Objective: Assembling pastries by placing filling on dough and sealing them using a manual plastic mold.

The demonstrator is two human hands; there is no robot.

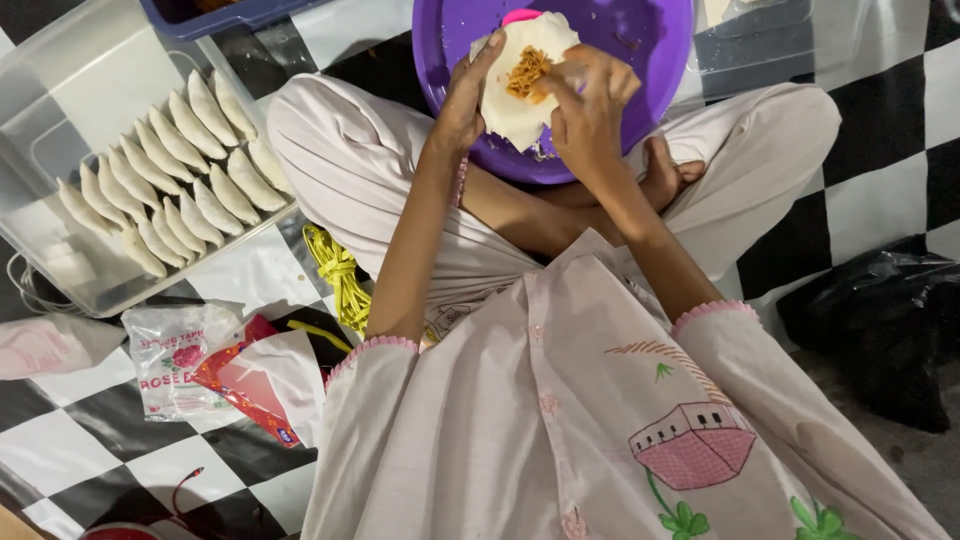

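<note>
White, thin round dough wrapper [515,95] with an orange-brown shredded filling [527,72] at its centre, held above a purple round plastic basin [640,50]; left hand [462,95] grips its left edge, right hand [592,110] pinches its right edge; clear plastic tray [60,100] of folded white dumplings [170,165] lies on the checkered floor [880,150], left of the knee

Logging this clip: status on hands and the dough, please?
Left hand and right hand both hold the dough round, filling in its middle. Purple basin beneath. Nothing in the way.
</note>
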